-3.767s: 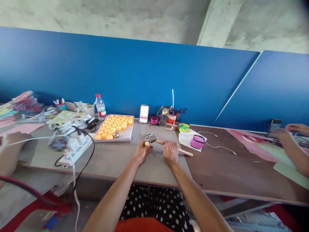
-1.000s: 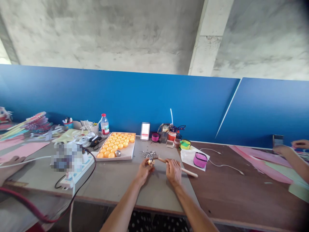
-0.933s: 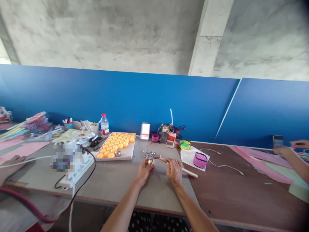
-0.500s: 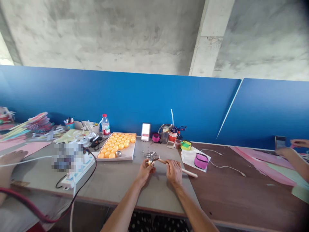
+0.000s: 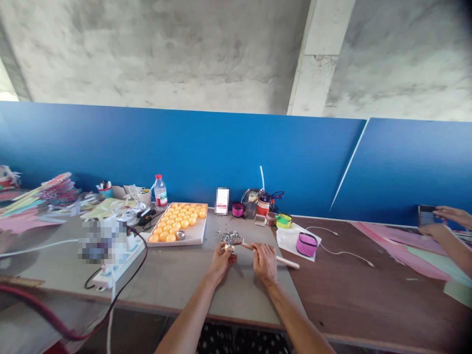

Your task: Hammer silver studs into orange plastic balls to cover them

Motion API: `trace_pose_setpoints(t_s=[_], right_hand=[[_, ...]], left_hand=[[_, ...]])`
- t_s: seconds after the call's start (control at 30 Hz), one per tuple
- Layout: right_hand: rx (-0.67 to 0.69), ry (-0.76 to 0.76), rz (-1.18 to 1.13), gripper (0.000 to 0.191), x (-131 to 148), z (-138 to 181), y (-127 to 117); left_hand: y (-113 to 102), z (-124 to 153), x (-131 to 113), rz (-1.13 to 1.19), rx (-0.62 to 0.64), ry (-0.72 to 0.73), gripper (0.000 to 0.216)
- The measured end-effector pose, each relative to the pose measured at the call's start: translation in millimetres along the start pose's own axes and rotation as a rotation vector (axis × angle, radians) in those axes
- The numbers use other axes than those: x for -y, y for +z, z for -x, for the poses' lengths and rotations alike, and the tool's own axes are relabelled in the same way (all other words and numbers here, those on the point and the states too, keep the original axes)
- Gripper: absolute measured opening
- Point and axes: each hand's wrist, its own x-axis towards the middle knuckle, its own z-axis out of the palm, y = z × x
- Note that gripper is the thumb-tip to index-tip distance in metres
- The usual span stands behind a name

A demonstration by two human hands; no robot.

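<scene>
My left hand [image 5: 221, 260] is closed around a small orange ball [image 5: 227, 247] partly covered in shiny silver bits. My right hand [image 5: 264, 261] grips a wooden-handled tool [image 5: 285, 261], its tip meeting the ball. Both hands rest on the grey table [image 5: 177, 275]. Just behind the ball lies a small heap of silver pieces [image 5: 229, 236]. A wooden tray [image 5: 195, 237] of several orange balls, with one silver-covered ball [image 5: 180, 234] at its front, stands to the left.
A water bottle [image 5: 160, 191], a power strip [image 5: 114, 260] with cables, and craft paper sit at left. Small pots [image 5: 258, 206] and a pink pouch [image 5: 306, 244] lie behind my right hand. Another person's hands hold a phone [image 5: 426, 215] at far right.
The view tilted up since the oldest frame. My hands hold the ball and tool in the same place. The person's hand at far left has drawn out of view.
</scene>
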Motion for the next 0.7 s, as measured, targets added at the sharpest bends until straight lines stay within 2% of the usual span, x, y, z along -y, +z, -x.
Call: trace_pose_setpoints(t_s=[0.17,0.57,0.7], right_hand=[[0.047,-0.034,0.013,0.02,0.7,0.7,0.6],[-0.021,0.014,0.034,0.021,-1.5,1.1,0.6],[0.017,-0.021,0.034,0.021,-0.8,1.0,0.6]], left_hand=[[0.9,0.9,-1.8,0.043,-0.029,-0.032,0.037],[1.6,3.4,-4.2,0.012,0.012,-0.027,0.038],[0.8,3.2,-4.1,0.034,-0.001,-0.033,0.04]])
